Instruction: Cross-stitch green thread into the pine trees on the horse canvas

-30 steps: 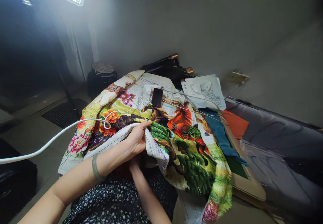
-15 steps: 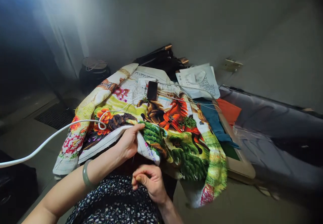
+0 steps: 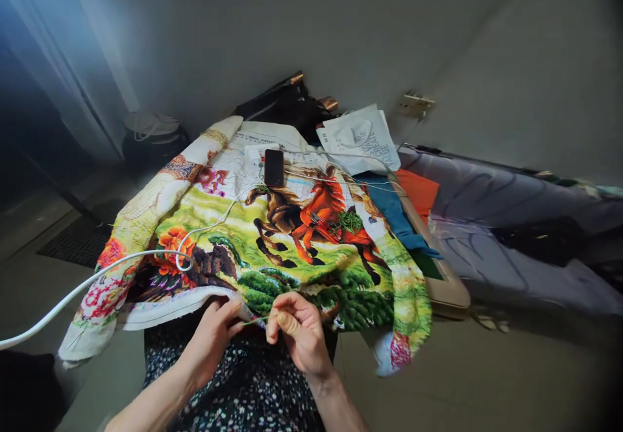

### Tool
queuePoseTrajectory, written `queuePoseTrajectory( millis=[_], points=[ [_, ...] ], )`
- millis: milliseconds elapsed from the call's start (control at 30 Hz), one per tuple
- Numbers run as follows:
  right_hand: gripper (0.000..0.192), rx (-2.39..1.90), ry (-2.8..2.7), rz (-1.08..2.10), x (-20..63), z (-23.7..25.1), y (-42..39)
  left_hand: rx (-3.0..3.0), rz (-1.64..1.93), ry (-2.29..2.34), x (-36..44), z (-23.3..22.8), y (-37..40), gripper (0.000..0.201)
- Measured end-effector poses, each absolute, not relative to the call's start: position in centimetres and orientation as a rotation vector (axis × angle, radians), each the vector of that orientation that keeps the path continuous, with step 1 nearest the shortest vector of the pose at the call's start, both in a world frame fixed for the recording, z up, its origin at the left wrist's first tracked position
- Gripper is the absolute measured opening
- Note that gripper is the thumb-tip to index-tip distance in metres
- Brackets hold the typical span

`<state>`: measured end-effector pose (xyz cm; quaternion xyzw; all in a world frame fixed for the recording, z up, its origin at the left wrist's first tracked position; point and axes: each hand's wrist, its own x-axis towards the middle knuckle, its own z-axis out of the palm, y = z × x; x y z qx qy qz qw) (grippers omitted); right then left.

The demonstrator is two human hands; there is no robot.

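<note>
Across the lap and a low table [image 3: 450,289] spreads the embroidered cloth [image 3: 302,237], a phone [image 3: 274,167] on it, grey wall behind. Left hand [image 3: 211,335] and right hand [image 3: 296,328] pinch its near edge, fingers closed.

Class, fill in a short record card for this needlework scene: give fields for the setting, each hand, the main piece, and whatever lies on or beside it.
Setting: person seated, embroidered cloth spread over the lap and a surface ahead
Left hand: pinching the cloth's near edge
Right hand: fingers pinched together at the same edge, beside the left
Design: horses, flowers, green foliage
On cloth: dark phone, white cable, thin threads
Beside cloth: printed white bag, orange fabric, teal fabric
</note>
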<state>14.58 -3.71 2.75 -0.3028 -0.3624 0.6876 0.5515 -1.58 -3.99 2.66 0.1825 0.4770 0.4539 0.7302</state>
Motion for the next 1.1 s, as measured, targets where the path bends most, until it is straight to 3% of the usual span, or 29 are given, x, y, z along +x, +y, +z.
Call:
queuePoseTrajectory(
  millis=[167,367,500,567,700,967,1100],
  points=[
    [0.018,-0.844,-0.896,1.714,15.6,2.2,-3.3,0.529,0.949,1.164,-2.7,-0.1,-7.2,0.017],
    [0.018,-0.909,-0.982,1.764,17.0,2.1,-3.5,1.308,1.108,1.308,-2.3,1.0,-6.1,0.012],
    [0.019,-0.941,-1.069,1.785,17.6,2.6,-3.8,1.733,1.014,0.990,-1.9,1.8,-3.6,0.044],
    [0.023,-0.947,-1.141,1.801,17.8,3.0,-3.8,1.890,0.887,0.780,-1.5,2.2,-2.3,0.050],
    [0.027,-0.973,-1.271,1.828,18.1,3.7,-3.9,2.092,0.840,0.744,-1.1,2.8,-0.6,0.025],
    [0.023,-1.041,-1.245,1.697,18.2,2.1,-4.2,2.775,1.020,1.002,-3.7,3.5,-2.2,0.019],
    [0.025,-0.949,-1.179,1.502,17.3,1.9,-4.6,2.939,0.913,1.081,-4.8,4.5,-3.5,0.014]
  ],
)
